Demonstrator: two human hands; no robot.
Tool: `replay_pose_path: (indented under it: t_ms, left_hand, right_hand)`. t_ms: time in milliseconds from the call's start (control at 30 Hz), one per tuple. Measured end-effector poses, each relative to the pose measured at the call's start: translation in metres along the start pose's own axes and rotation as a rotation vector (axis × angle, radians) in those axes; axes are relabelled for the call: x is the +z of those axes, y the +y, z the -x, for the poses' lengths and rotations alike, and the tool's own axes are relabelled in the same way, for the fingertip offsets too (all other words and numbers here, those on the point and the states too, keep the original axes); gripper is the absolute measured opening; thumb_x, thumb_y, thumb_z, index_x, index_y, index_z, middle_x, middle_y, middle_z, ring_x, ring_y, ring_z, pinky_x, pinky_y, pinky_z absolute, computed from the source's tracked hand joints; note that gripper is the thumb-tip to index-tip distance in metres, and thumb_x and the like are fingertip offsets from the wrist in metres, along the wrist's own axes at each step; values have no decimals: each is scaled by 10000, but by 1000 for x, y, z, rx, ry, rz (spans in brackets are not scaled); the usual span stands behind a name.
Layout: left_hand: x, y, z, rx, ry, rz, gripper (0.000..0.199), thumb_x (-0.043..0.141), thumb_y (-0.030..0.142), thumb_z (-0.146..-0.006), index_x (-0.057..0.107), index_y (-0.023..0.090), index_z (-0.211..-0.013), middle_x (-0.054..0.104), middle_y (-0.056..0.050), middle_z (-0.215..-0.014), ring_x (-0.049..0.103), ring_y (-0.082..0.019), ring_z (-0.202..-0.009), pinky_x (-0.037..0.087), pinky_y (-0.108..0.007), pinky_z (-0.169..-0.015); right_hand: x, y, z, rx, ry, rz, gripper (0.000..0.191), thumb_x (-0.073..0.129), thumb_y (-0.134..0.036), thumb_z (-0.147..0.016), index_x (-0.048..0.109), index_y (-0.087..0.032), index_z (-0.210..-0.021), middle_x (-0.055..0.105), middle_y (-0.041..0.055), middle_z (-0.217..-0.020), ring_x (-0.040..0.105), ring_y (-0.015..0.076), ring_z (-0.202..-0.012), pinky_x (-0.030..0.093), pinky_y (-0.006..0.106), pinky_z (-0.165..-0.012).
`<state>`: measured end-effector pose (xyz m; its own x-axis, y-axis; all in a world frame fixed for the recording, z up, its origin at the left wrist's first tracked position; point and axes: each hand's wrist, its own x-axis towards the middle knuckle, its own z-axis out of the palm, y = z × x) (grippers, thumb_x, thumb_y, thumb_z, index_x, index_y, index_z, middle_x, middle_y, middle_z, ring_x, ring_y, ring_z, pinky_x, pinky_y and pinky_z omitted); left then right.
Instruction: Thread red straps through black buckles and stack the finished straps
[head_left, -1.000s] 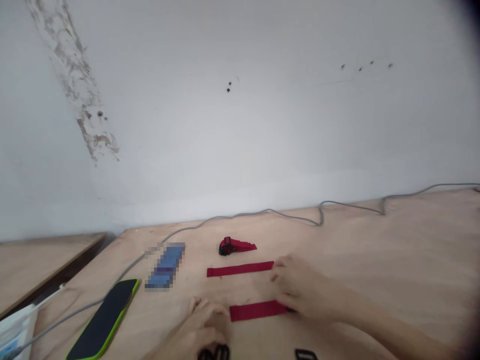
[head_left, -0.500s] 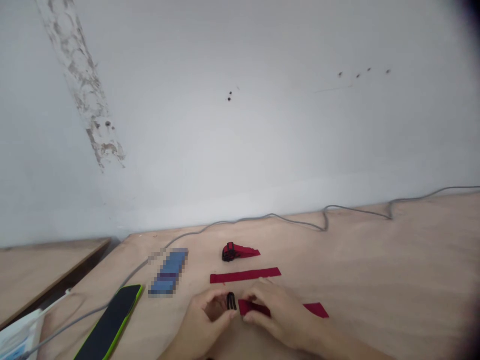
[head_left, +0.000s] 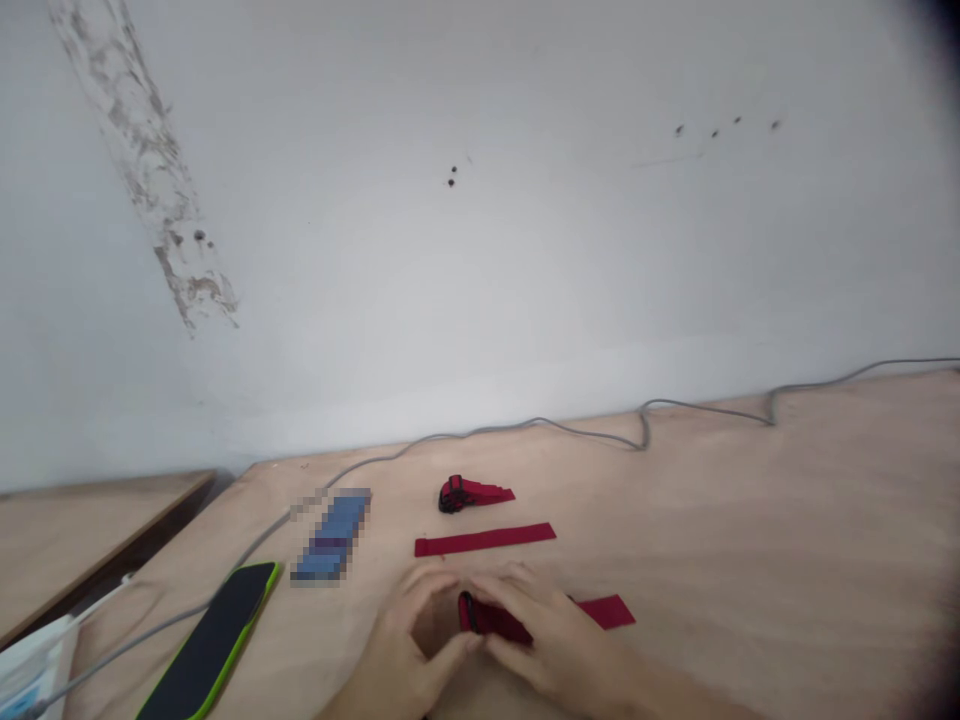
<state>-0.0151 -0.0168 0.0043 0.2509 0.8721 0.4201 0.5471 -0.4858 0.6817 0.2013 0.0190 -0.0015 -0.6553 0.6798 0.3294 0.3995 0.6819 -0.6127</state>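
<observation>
Near the table's front edge, my left hand (head_left: 409, 640) pinches a small black slide buckle (head_left: 467, 608) between thumb and fingers. My right hand (head_left: 555, 635) is closed on a dark red strap (head_left: 609, 611); the strap's near end is at the buckle and appears to pass through it, with red showing on the buckle's left side. Its other end sticks out flat to the right of my right hand. The fingers partly hide the join. Just beyond my hands lies another flat red strap (head_left: 486, 540). Farther back rests a bundle of red straps with black buckles (head_left: 454, 494).
To the left lie a black phone with a green edge (head_left: 214, 635) and a blurred-out blue item (head_left: 334, 540). A grey cable (head_left: 480, 436) runs along the wall and down the left side. A white object (head_left: 37, 660) sits at the lower left, partly cut off.
The strap's end, apart from the buckle before, has moved left and now meets it, with red showing through. Both hands are closer together. The camera view has shifted slightly.
</observation>
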Motion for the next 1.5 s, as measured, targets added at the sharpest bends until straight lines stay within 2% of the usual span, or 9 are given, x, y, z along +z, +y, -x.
replay_pose_path:
  t_ms: [100, 167, 300, 500, 633, 767, 967, 1133, 1500]
  left_hand:
    - [4, 2, 2, -58, 40, -49, 103, 633, 310, -896, 660, 212, -911, 642, -122, -1189, 581, -296, -1169, 462, -446, -1022]
    - [8, 6, 3, -80, -24, -31, 183, 527, 315, -966, 650, 214, -877, 643, -109, -1140, 590, -273, -1133, 465, -425, -1013]
    - [13, 13, 5, -107, -64, 17, 212, 504, 337, -982, 632, 220, -860, 661, -70, -996, 624, -242, -1005, 493, -371, -954]
    - [6, 2, 2, -157, 151, 188, 388, 564, 428, -921, 458, 220, -611, 681, -92, -1018, 645, -261, -982, 506, -336, -846]
    - [4, -5, -1, -271, 237, 367, 396, 639, 452, -874, 518, 204, -590, 699, -55, -804, 651, -218, -775, 504, -300, -741]
    - [5, 0, -2, -300, 168, 431, 395, 650, 526, -868, 593, 191, -667, 642, -12, -712, 605, -180, -709, 486, -267, -700]
    - [11, 8, 0, -329, -35, 465, 304, 729, 490, -826, 630, 209, -887, 644, 18, -753, 609, -154, -710, 489, -246, -694]
    - [18, 8, 3, -349, -44, 514, 267, 764, 414, -807, 613, 217, -904, 602, 60, -663, 585, -120, -616, 468, -214, -628]
    - [14, 18, 1, -393, -80, 494, 185, 750, 257, -786, 593, 207, -870, 684, 36, -703, 631, -129, -647, 472, -215, -649]
  right_hand:
    - [2, -5, -1, -21, 23, 13, 563, 622, -196, -888, 488, -320, -1420, 636, 60, -1340, 572, 259, -1209, 434, 431, -1073]
    - [4, -9, -2, -60, 29, 5, 519, 666, -283, -888, 524, -308, -1387, 639, 61, -1337, 580, 264, -1185, 428, 436, -1070]
    - [10, -9, -4, -73, 68, -5, 273, 723, -392, -859, 708, -236, -1082, 713, 59, -1152, 608, 251, -1075, 460, 381, -997]
    - [-3, 0, -3, -34, -40, 30, 422, 788, -469, -753, 707, -286, -1125, 723, 31, -1125, 607, 271, -1083, 413, 409, -1022]
    - [-25, 5, 2, 57, -82, 66, 472, 857, -489, -636, 726, -292, -1044, 698, 35, -1105, 609, 292, -1043, 461, 404, -937]
    - [-31, 13, 9, 74, -91, 15, 332, 820, -350, -717, 732, -293, -1032, 694, 24, -1058, 619, 253, -1014, 466, 365, -937]
    - [-24, 13, 14, 82, 11, -87, 338, 809, -393, -760, 728, -298, -1074, 691, 30, -1022, 624, 245, -962, 489, 353, -884]
    - [-17, 4, 14, 30, 102, -211, 376, 800, -480, -769, 728, -270, -1072, 687, 42, -999, 627, 229, -902, 495, 336, -831]
    - [-10, -3, 12, 39, 80, -227, 363, 856, -468, -705, 765, -323, -1025, 705, 17, -988, 635, 230, -921, 494, 335, -846]
